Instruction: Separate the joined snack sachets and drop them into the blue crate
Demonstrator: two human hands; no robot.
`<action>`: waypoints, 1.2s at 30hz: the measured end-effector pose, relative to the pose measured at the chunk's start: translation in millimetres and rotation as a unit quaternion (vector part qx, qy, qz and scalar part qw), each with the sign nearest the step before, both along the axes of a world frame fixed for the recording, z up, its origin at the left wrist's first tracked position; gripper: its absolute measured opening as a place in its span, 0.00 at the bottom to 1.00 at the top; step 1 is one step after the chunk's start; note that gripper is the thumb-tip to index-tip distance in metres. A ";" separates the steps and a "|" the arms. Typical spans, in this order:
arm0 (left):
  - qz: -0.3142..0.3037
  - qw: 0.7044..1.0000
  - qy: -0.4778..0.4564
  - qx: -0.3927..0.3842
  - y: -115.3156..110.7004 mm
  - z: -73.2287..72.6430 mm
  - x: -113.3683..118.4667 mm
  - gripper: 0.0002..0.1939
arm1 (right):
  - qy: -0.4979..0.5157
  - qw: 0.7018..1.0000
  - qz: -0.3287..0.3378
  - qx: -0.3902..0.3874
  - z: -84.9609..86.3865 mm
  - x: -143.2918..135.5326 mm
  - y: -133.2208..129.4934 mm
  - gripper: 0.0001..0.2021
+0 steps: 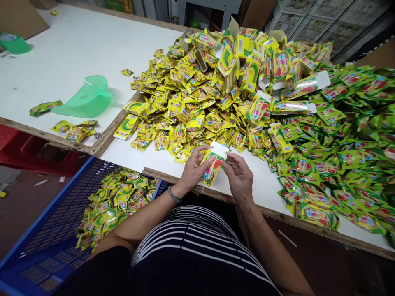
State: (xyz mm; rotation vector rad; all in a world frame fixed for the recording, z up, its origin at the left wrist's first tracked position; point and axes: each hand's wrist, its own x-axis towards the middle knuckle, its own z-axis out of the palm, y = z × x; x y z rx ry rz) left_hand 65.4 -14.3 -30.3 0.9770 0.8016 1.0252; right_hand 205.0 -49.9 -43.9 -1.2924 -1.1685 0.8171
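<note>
Both my hands hold one small yellow and green candy box [212, 167] above the table's front edge. Its white top flap stands open, tilted away from me. My left hand [195, 167] grips the box's left side, thumb across the printed front. At the upper right corner, by the flap, the fingers of my right hand [237, 172] pinch the box. What is inside the box cannot be seen. Just beyond my hands lies a heap of small yellow candy packets [185, 107], with unfilled-looking open boxes [253, 70] piled on its far side.
Green packets [348, 152] are heaped on the right. A translucent green scoop [89, 98] lies on the white table [92, 41] at left, near several loose packets [75, 130]. Below left, a blue crate [58, 209] holds many yellow boxes. A wooden strip [115, 123] divides the tabletop.
</note>
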 end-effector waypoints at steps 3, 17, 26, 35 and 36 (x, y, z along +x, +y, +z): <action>-0.014 1.000 0.006 -0.001 -0.8 -4.0 -1.6 0.22 | -0.049 0.997 0.054 -0.029 4.5 5.8 3.9 0.11; -0.020 0.998 0.041 -0.050 1.2 -10.9 -6.9 0.27 | -0.064 0.986 0.079 -0.131 20.2 14.7 6.3 0.12; -0.061 0.997 0.055 -0.003 0.2 -7.8 -8.5 0.28 | 0.057 0.980 0.056 -0.183 13.7 24.8 14.3 0.14; -0.071 0.994 0.074 0.034 -2.8 -10.7 -9.7 0.22 | 0.090 0.979 0.104 -0.152 0.4 31.5 -1.1 0.10; -0.066 0.994 0.074 0.036 -2.8 -10.0 -8.9 0.21 | 0.054 0.987 0.089 -0.123 1.7 28.1 -4.2 0.10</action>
